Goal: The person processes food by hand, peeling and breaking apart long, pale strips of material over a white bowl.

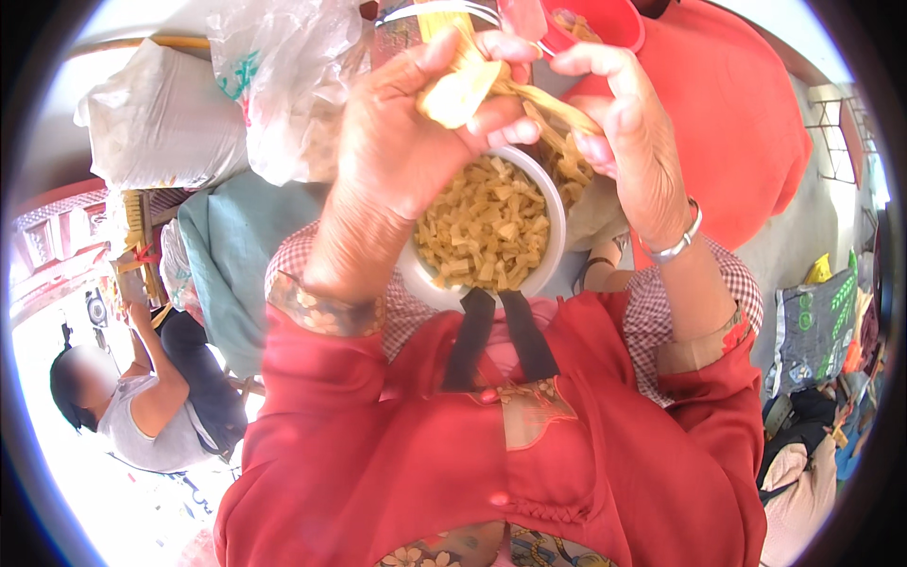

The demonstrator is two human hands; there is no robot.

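Observation:
My left hand (404,127) grips a folded piece of pale yellow dried plant material (468,85), perhaps husk or leaf, between thumb and fingers at the top centre. From it a twisted strand runs right to my right hand (631,127), whose fingers pinch its end. Below my hands, a white round tub (556,244) holds many short, cut yellowish pieces (489,227). Longer strips of the same colour (570,170) lie just right of the tub, partly hidden by my right hand.
A red basin (627,25) with some pieces stands at the top, by a red cloth-covered surface (723,120). White sacks (163,113) and a clear plastic bag (297,92) are at upper left, above a teal cloth (241,234). Another person (149,404) sits at far left. Bags (811,326) and clothes lie at right.

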